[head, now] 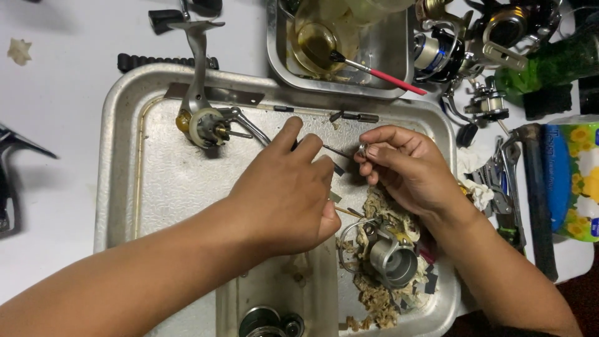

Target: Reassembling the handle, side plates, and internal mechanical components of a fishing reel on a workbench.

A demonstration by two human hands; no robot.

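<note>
While pinching a small ring (362, 148), right hand (405, 168) near tray rim (444, 118); left hand (284, 190) unclear.

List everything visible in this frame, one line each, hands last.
Tray: one, silver, centre.
Reel body: one, grey, upper left of tray.
Spool: one, silver, lower right of tray, on shredded paper.
Small tray: one, silver, top, holding an oily dish.
Brush: one, red handle, in small tray.
Reels: several, dark and silver, top right.
Pliers: one, grey, right of tray.
Tissue pack: one, blue with yellow flowers, right edge.
Left hand: holds a thin dark tool over tray.
Right hand: pinches a small silver ring.
</note>
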